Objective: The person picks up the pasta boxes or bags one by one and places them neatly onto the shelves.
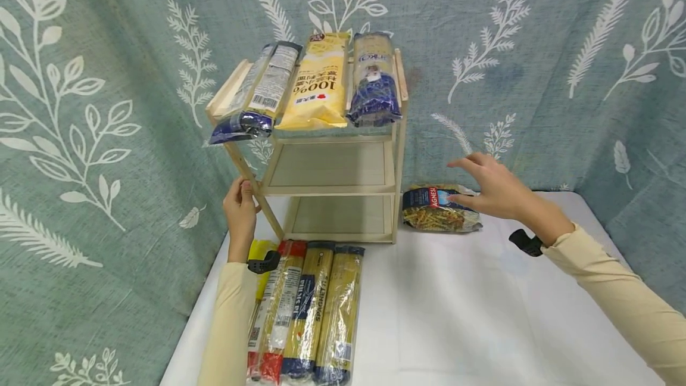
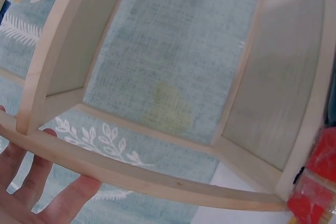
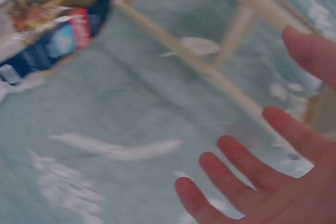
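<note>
A light wooden shelf rack (image 1: 329,190) with several tiers stands on the white table. My left hand (image 1: 241,213) holds its left front post (image 1: 271,214); in the left wrist view, the thumb and fingers (image 2: 73,198) lie against the wooden bar. My right hand (image 1: 498,190) is held in the air to the right of the rack, fingers spread and holding nothing. Just beyond it, an Agnesi pasta bag (image 1: 439,219) lies on the table beside the rack's right side. The right wrist view shows the open hand (image 3: 294,190) apart from that bag (image 3: 47,14).
On the top tier lie a clear-and-blue pasta pack (image 1: 265,85), a yellow noodle pack (image 1: 318,79) and a blue pasta pack (image 1: 373,85). Several long spaghetti packs (image 1: 306,314) lie on the table (image 1: 455,314) in front of the rack. A patterned curtain (image 1: 525,46) hangs behind.
</note>
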A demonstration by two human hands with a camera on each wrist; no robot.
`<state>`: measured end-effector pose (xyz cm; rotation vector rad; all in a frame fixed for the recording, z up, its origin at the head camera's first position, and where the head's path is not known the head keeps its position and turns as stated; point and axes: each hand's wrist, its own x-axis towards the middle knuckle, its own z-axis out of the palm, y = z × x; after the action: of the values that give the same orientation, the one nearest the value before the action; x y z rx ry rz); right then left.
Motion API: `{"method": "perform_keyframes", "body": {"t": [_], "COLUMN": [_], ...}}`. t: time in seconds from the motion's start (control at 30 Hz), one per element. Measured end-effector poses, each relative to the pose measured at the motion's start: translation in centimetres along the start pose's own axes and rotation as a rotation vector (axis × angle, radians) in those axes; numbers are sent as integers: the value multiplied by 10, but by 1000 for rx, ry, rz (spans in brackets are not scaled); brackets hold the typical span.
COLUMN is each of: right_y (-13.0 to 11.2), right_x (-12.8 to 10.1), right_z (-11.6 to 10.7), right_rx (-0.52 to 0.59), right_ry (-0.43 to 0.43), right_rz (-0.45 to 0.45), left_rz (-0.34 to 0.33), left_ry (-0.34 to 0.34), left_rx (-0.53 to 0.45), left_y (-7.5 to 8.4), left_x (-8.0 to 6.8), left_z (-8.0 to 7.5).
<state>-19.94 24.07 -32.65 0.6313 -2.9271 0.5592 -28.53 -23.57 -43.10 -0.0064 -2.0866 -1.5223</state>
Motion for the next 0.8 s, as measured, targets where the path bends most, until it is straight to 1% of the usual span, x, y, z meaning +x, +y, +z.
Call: {"method": "perform_keyframes", "body": {"t": [0.17,0.43,0.53,0.67,0.8], "right_y": [31,87,105,120,125], "right_x": [7,19,21,23,24], "right_z": [33,93,113,135,150], "right_rx": [38,59,66,64,83], "right_ry": [-19,-24,-51,-116,-177], "right_rz": [46,146,179,199,203], "left_rz": [6,8,10,6,12], "left_ry": [9,-8,-11,-6,4], "left_rx": [3,-21,-25,-8,-1], "left_y": [-2,-2,-2,-3,-3], "left_x": [1,0,-1,-1,0], "left_z": [0,-1,-1,-1,-1]}}
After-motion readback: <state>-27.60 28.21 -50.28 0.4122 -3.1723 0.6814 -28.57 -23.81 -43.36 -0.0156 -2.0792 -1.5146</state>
